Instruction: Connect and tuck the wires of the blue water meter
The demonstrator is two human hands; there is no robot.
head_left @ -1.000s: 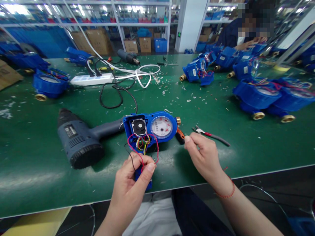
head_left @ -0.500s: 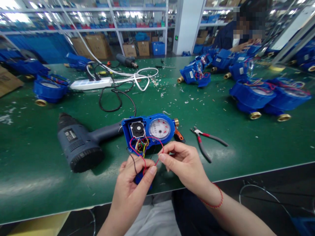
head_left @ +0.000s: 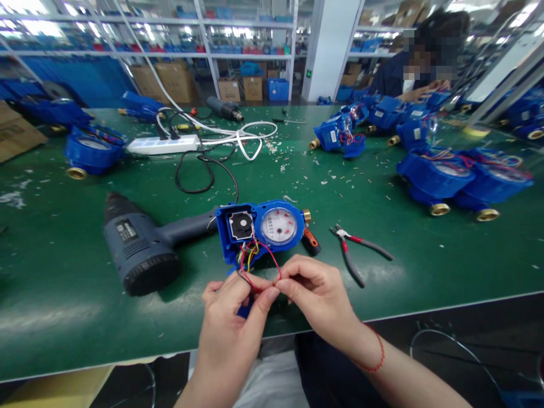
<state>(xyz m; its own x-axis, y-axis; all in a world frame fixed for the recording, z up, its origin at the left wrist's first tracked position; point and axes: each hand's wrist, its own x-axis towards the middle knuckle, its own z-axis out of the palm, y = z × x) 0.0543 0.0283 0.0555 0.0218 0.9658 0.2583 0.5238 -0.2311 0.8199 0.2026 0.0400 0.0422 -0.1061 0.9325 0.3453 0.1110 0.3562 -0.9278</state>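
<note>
A blue water meter (head_left: pixel 278 226) lies in front of me, its round dial facing up and its side housing uncovered. From that housing come several coloured wires, among them a red wire (head_left: pixel 272 253). My left hand (head_left: pixel 238 309) pinches wire between thumb and forefinger, with red and dark strands running over the finger. My right hand (head_left: pixel 312 292) pinches the red wire, its fingertips meeting those of the left. What lies exactly between the fingertips is too small to make out. A blue part shows partly behind my left hand.
A heat gun (head_left: pixel 142 243) lies left of the meter. To the right are cutting pliers (head_left: pixel 352 249) and an orange-black handle (head_left: pixel 311 241). Behind stand a white power strip (head_left: pixel 164 145) with cables and more blue meters (head_left: pixel 437 175). A co-worker (head_left: pixel 399 73) sits at the far right.
My hands have come together, the right fingertips now touching the left. The red wire's loop is drawn in closer. The whole view has shifted slightly.
</note>
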